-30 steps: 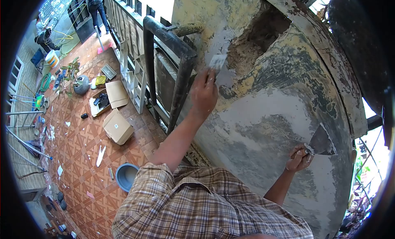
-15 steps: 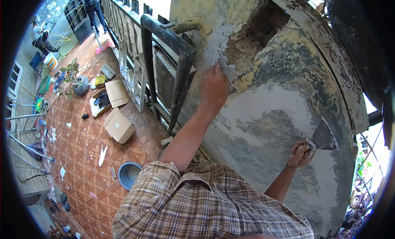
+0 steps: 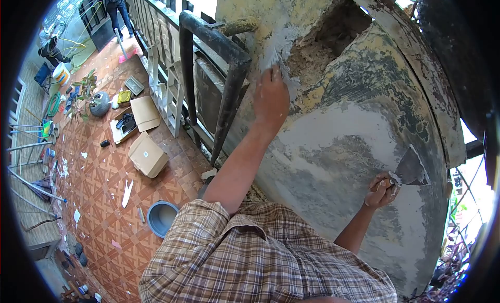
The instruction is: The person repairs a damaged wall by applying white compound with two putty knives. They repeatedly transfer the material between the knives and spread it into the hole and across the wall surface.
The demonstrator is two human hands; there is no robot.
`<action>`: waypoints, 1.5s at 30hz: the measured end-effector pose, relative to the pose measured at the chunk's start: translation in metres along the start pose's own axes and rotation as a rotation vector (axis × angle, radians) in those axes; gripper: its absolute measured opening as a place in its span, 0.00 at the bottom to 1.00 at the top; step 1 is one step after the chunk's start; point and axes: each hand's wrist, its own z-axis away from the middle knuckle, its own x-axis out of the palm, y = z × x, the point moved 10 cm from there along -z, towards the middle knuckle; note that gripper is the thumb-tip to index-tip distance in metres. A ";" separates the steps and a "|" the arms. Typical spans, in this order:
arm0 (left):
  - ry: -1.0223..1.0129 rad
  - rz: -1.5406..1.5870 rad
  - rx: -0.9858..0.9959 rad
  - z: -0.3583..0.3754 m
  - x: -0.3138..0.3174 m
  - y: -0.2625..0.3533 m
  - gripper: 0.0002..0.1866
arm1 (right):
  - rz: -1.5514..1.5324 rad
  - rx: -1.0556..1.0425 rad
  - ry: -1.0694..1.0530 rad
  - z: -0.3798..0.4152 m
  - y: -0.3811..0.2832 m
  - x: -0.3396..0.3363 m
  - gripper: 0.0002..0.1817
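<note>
My left hand [image 3: 272,97] is closed at the wall just left of a broken hole [image 3: 346,29]. From its fingertips a small pale blade, looking like a putty knife [image 3: 273,60], lies against fresh grey-white filler [image 3: 281,42]; its handle is hidden in my hand. My right hand [image 3: 381,191] grips the handle of a wide triangular putty knife [image 3: 411,167], smeared with grey filler and held over the lower right of the wall. White patches of plaster [image 3: 325,128] spread across the worn, curved wall [image 3: 333,172] between both hands.
A black pipe railing [image 3: 229,68] stands left of my left forearm. Below lie a grey-blue basin [image 3: 162,219], cardboard boxes [image 3: 148,154], a potted plant [image 3: 99,105] and an aluminium ladder [image 3: 172,97] on the tiled floor. Two people [image 3: 117,11] are at the far upper left.
My left hand has slid slightly up the wall, and the pale blade at its fingertips shows more clearly. My right hand with the wide putty knife has barely moved.
</note>
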 end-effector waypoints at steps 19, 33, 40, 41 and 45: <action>-0.432 0.220 -0.008 0.067 -0.006 0.032 0.17 | -0.020 0.144 -0.079 0.015 -0.004 0.033 0.12; -0.734 1.583 -1.231 0.117 -0.011 -0.066 0.12 | -0.329 0.833 -0.281 0.100 0.011 0.186 0.05; -0.406 1.512 -1.054 0.086 -0.027 -0.067 0.10 | -0.229 0.767 -0.335 0.098 -0.030 0.214 0.05; -0.348 1.460 -0.898 0.072 -0.034 -0.068 0.09 | -0.223 0.764 -0.321 0.096 -0.038 0.216 0.05; -0.223 1.038 -0.218 0.013 -0.075 -0.045 0.08 | -0.247 0.934 -0.295 0.118 -0.037 0.228 0.04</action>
